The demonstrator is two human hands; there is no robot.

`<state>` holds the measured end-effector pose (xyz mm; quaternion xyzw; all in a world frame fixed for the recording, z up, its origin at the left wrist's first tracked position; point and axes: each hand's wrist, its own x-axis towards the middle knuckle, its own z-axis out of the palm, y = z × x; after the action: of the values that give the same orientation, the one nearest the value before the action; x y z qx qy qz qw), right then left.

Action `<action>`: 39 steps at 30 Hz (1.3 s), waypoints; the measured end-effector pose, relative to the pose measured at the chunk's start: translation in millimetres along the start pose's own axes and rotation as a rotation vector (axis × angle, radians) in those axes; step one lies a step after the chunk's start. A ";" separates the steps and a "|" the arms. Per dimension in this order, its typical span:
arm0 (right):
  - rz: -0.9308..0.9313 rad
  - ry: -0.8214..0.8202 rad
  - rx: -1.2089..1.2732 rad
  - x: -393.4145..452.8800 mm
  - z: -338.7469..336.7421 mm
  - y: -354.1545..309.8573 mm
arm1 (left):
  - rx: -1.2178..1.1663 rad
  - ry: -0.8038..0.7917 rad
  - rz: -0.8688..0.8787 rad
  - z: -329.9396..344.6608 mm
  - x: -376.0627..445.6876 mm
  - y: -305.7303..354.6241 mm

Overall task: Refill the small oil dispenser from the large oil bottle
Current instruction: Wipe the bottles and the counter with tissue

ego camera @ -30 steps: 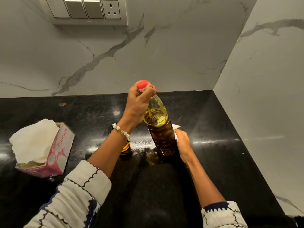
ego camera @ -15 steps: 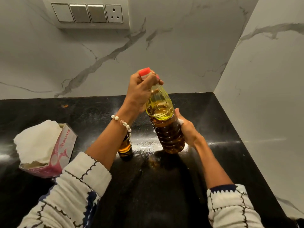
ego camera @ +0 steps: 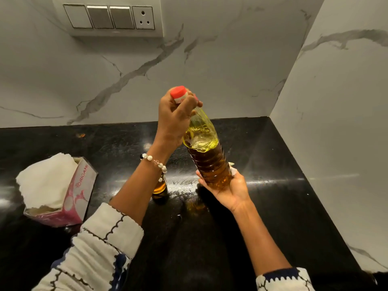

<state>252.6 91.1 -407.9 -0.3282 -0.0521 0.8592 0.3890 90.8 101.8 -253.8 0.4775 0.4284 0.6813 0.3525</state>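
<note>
The large oil bottle [ego camera: 206, 154] is clear plastic, about two thirds full of yellow-brown oil, with a red cap [ego camera: 178, 93]. It is lifted off the black counter [ego camera: 262, 206] and tilted left. My left hand [ego camera: 175, 120] grips its neck just under the cap. My right hand [ego camera: 230, 189] cups the bottle's base from below, with a scrap of white tissue between palm and bottle. The small oil dispenser [ego camera: 160, 186] stands on the counter behind my left forearm; only its amber lower part shows.
A pink tissue box [ego camera: 71, 198] with white tissue sticking out lies at the left of the counter. Marble walls close the back and the right side. A switch panel [ego camera: 113, 17] sits on the back wall. Oily smears shine on the counter near the dispenser.
The large bottle has risen off the counter and tilted. My right hand has slid from the bottle's side to under its base. My left hand stays at the neck.
</note>
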 end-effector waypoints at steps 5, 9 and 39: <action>-0.022 0.120 -0.074 -7.8 -6.2 -3.4 | 0.158 -0.071 0.137 14.7 -13.7 -0.5; -0.065 0.285 -0.191 -21.7 -10.3 -14.6 | 0.228 -0.059 0.148 23.0 -17.6 -6.8; -0.073 0.165 -0.379 -42.1 2.9 12.4 | 0.428 -0.006 -0.106 -18.5 -36.2 -19.1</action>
<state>263.3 53.4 -387.9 -0.4628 -0.1925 0.7894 0.3544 85.3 72.3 -287.3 0.5201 0.5868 0.5540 0.2797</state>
